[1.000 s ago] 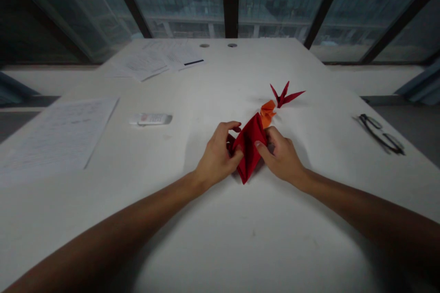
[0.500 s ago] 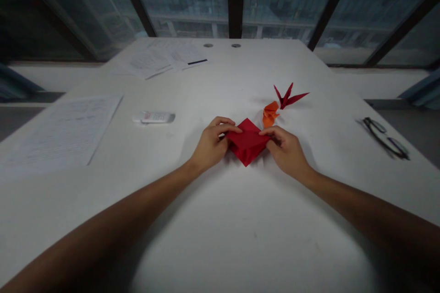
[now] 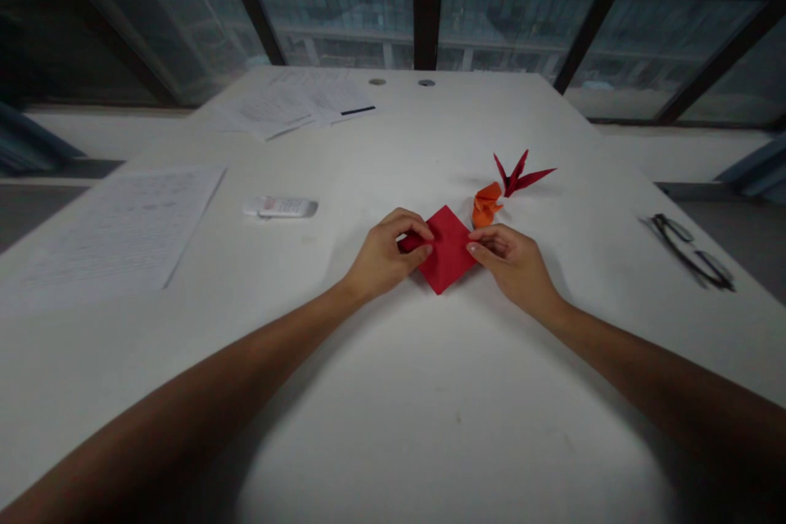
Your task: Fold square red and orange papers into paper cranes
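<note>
A folded piece of red paper (image 3: 449, 250) lies diamond-shaped on the white table between my hands, one corner towards me. My left hand (image 3: 396, 250) pinches its left corner between thumb and fingers. At the right corner my right hand (image 3: 508, 258) grips the edge, its thumb on top. Just beyond the right hand sits a small orange folded-paper figure (image 3: 486, 206). Behind that stands a red origami crane (image 3: 517, 176) with pointed tips spread upward and to the right. The undersides of the red paper are hidden.
A white tube or bottle (image 3: 283, 207) lies left of my hands. Printed sheets (image 3: 123, 229) cover the table's left side, and more papers (image 3: 282, 106) lie at the back with a black strip (image 3: 357, 110). Eyeglasses (image 3: 691, 252) rest near the right edge. Windows stand behind the table.
The raised upper flap of the red paper now lies flat, so a smooth diamond faces up. Both thumbs have come onto its top near the side corners. The view has shifted slightly.
</note>
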`<state>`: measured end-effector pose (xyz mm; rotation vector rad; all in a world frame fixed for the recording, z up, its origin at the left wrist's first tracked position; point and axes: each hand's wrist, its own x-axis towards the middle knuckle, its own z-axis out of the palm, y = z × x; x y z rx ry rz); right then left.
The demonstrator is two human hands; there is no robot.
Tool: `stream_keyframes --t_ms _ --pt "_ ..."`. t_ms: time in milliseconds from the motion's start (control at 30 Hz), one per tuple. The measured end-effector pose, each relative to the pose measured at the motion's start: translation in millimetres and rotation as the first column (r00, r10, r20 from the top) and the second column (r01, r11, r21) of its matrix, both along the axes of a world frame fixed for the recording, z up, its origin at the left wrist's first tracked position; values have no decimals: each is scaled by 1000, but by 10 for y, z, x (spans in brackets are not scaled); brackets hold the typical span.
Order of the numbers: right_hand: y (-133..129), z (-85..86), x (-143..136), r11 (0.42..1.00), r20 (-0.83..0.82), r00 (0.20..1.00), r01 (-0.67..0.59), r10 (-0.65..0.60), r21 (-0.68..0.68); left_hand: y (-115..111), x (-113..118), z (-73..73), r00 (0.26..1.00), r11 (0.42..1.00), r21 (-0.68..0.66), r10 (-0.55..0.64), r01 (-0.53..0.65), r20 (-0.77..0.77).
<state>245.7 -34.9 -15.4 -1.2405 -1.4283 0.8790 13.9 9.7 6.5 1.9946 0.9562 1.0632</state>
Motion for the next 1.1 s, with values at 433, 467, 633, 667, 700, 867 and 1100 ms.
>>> stream_keyframes --t_ms 433,467,633,667,700,867,1100 --pt "-84 85 -54 992 212 969 -127 124 2 -190 55 31 855 946 308 79 97 -513" --pt "-94 100 -58 993 254 961 -120 110 23 -190 57 31 833 949 284 46 135 -552" --pt "-109 91 -57 991 381 925 -47 -3 122 -166 59 19 770 958 236 26 163 -638" --pt "-111 78 -57 992 389 921 -40 -8 116 -164 59 17 762 957 237 27 167 -647" --pt "-114 66 -57 994 396 918 -29 -16 109 -163 59 16 755 956 236 23 176 -655" --pt "-122 43 -63 992 431 897 53 -98 115 -168 60 12 749 954 240 27 178 -662" --pt "-96 81 -40 998 277 961 -9 -6 55 -170 58 -9 760 953 259 50 159 -648"
